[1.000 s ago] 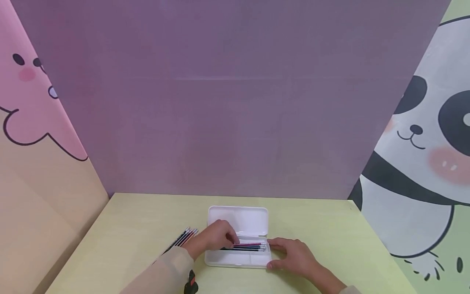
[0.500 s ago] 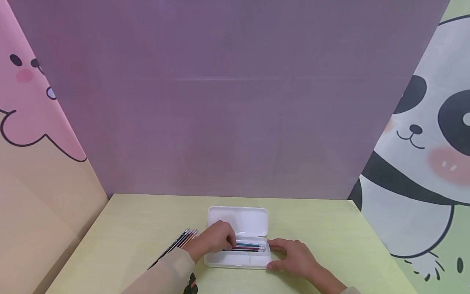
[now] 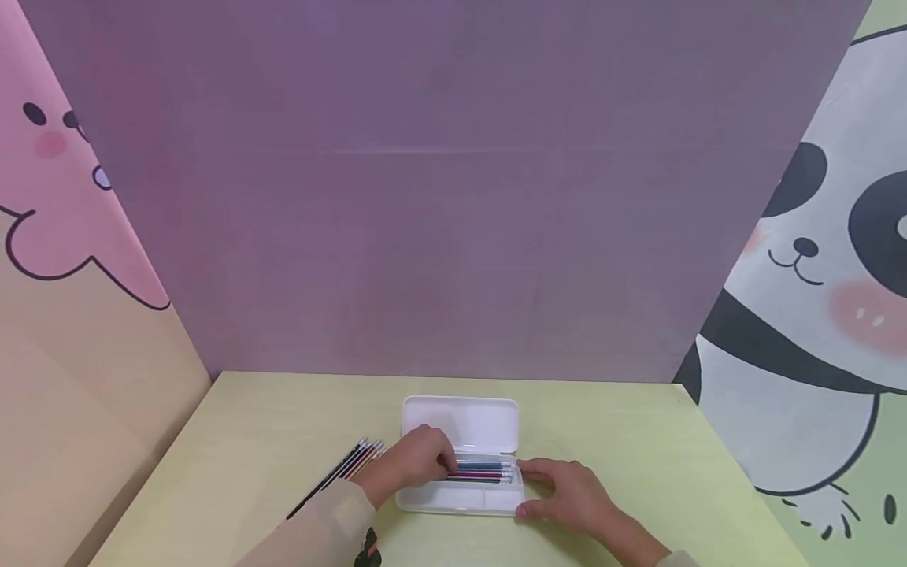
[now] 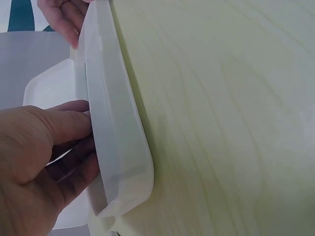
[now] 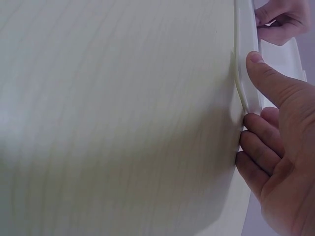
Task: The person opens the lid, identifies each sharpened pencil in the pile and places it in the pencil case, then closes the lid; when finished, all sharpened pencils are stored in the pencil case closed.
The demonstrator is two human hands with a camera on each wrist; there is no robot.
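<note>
A white pencil case (image 3: 505, 505) lies open on the table, its lid (image 3: 475, 421) folded back. Several pencils (image 3: 485, 471), blue, pink and dark, rest side by side in its rear compartment. My left hand (image 3: 421, 454) reaches into the case and its curled fingers hold pencils near their middle. The fingertips are hidden behind the front wall (image 4: 115, 113) in the left wrist view. My right hand (image 3: 570, 492) grips the case's right end, thumb (image 5: 268, 78) at the front corner and the other fingers around the end.
Several more pencils (image 3: 340, 468) lie in a slanted bundle on the table (image 3: 283, 409), left of the case and partly behind the left forearm. A purple panel (image 3: 453, 236) stands at the table's back edge. Printed walls flank both sides.
The pink pencil, slanted on top a second ago, now lies level among the others. Blue pencils show behind it. The left hand has barely moved; the right hand stays at the case's end.
</note>
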